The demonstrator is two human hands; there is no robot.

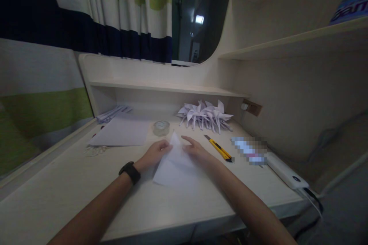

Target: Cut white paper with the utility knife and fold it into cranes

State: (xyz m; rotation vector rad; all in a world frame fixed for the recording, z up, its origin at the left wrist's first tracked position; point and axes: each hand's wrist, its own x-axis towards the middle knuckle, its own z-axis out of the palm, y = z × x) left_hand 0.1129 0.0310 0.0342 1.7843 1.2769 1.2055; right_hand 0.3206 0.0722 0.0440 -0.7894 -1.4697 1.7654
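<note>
Paper (175, 166), folded to a point, is pinned flat on the surface (71, 183) between both grips, its long axis running from the raised tip away toward the near edge. The tip is pinched by the left hand (155, 154), while the right hand (197, 149) is laid with fingers spread on the right edge; a yellow cutter (219, 149) lies just right of it.

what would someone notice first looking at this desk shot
First, the two hands meeting on a white sheet of paper at the middle of the desk: the left hand at its left edge, the right hand at its upper right. Behind them sits a cluster of folded paper pieces, and a yellow utility knife lies right of the hands.
</note>
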